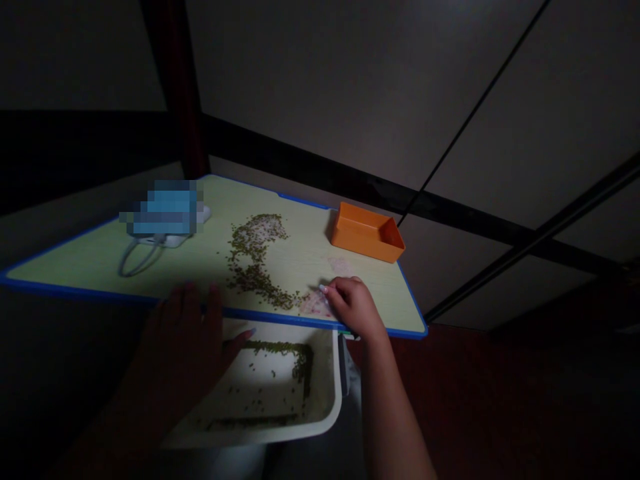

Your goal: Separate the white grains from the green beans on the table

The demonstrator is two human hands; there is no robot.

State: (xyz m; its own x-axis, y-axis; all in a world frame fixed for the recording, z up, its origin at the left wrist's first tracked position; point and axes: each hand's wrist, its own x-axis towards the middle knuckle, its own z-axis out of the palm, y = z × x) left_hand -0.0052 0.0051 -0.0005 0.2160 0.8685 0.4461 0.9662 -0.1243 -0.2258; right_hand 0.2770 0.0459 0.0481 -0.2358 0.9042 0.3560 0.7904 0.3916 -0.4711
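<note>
My left hand (187, 330) lies in shadow at the front edge of the small table (310, 240); its fingers are spread, the thumb over a white bin (327, 423) below the edge. My right hand (353, 300) is closed near the table's front right, thumb and forefinger together; what they hold, if anything, I cannot make out. A curved trail of small green beans (250, 280) runs across the tabletop towards this hand. White grains (257, 231) mix with the beans at its far end. More green beans (300, 363) lie scattered inside the bin, mostly along its inner edges.
An orange open box (365, 243) stands at the table's back right. On the left sit a blurred blue and white device (167, 210) and a looped grey cable (125, 263). Pale panels (400, 100) rise behind the table. Dark red floor (475, 400) shows at the right.
</note>
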